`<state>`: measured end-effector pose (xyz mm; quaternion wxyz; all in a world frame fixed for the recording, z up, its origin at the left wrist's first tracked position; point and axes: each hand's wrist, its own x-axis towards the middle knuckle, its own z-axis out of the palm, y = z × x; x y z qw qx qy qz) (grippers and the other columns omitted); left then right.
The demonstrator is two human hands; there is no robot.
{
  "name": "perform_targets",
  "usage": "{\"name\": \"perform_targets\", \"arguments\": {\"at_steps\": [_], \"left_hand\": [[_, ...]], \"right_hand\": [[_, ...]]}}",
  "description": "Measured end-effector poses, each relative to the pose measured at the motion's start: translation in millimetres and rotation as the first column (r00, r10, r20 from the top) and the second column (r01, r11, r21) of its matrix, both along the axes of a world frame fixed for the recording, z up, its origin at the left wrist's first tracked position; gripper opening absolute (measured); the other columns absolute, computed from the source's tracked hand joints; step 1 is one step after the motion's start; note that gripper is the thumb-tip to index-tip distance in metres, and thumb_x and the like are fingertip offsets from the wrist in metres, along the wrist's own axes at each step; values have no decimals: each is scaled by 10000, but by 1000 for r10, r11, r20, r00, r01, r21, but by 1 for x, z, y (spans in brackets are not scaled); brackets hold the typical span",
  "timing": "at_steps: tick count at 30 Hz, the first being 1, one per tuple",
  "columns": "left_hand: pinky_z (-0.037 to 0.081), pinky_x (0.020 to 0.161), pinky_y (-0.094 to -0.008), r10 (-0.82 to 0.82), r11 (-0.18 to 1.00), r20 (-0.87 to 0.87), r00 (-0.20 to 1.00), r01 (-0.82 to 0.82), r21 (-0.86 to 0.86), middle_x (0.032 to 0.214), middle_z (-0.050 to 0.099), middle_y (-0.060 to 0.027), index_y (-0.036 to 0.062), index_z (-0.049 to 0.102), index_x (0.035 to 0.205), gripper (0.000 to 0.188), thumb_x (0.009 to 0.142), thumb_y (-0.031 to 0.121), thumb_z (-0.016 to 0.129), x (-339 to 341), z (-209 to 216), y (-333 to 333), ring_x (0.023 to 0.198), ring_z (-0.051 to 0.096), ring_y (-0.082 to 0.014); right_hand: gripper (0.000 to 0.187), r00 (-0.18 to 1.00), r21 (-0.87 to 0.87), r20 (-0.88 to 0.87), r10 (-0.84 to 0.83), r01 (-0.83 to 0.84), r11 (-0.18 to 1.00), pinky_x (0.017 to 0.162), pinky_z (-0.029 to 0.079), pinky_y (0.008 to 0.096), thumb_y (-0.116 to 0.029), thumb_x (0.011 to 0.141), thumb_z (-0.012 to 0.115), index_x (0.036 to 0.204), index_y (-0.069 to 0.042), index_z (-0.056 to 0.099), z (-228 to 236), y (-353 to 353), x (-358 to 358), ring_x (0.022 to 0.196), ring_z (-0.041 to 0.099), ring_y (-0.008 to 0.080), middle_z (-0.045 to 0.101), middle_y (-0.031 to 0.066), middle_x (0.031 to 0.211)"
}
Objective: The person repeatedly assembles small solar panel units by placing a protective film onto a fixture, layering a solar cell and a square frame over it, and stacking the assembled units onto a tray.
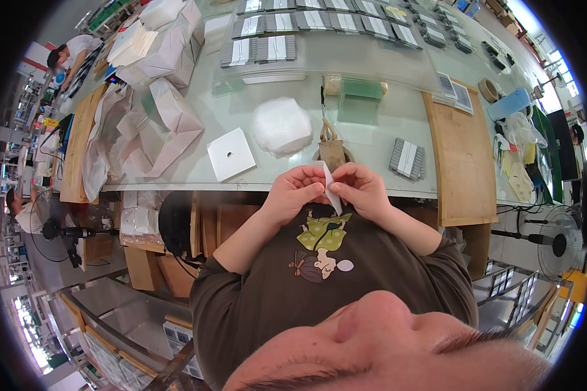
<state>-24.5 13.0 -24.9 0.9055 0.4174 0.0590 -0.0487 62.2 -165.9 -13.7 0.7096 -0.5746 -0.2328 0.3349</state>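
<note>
At the table's near edge, a thin white sheet (330,185) stands almost edge-on between my two hands. My left hand (296,193) pinches it from the left with bent fingers. On its other side my right hand (362,191) grips it between thumb and fingers. Just beyond the hands is a brownish metal block (332,154) with a cord, partly hidden. A white square pad (231,155) with a small dark hole lies to the left, beside a pile of thin white sheets (282,126). Right of my hands rests a grey ribbed bundle (407,159) with a white band.
A green translucent block (360,99) stands behind the metal block. Rows of banded grey bundles (280,49) fill the far side. Crumpled white wrapping (160,130) lies left. Wooden boards (463,163) edge the worktop. Fans (557,244) stand at both sides; a person (78,55) is far left.
</note>
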Motion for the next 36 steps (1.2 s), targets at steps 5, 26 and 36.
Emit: {"name": "perform_targets", "arguments": {"at_steps": [5,26,36], "left_hand": [[566,752,-290,-22,1000,-16,1000,22,-22,1013,644,-98,-12,576,1122,233,893,21,607,0,-6,0,883,640,-160],[486,661,-238,48,969,-109,993,-20,247,827,623,-23,42,606,936,93,884,111,640,-5,-2,-5,717,583,-101],[486,583,-225,90,948,-62,994,-67,310,815,660,-40,16,625,906,59,885,70,636,-7,3,-10,662,594,-90]], "right_hand": [[181,999,36,-42,2,-1,999,575,442,191,-65,871,669,1023,-20,579,-1,-2,-2,681,547,43,626,4,865],[150,940,87,-293,-176,209,974,713,465,216,-52,906,606,1051,-19,590,-13,-9,1,775,555,79,637,46,1018],[229,329,121,903,-278,426,897,729,451,244,50,783,687,991,-4,607,19,-6,-4,832,532,114,548,85,986]]}}
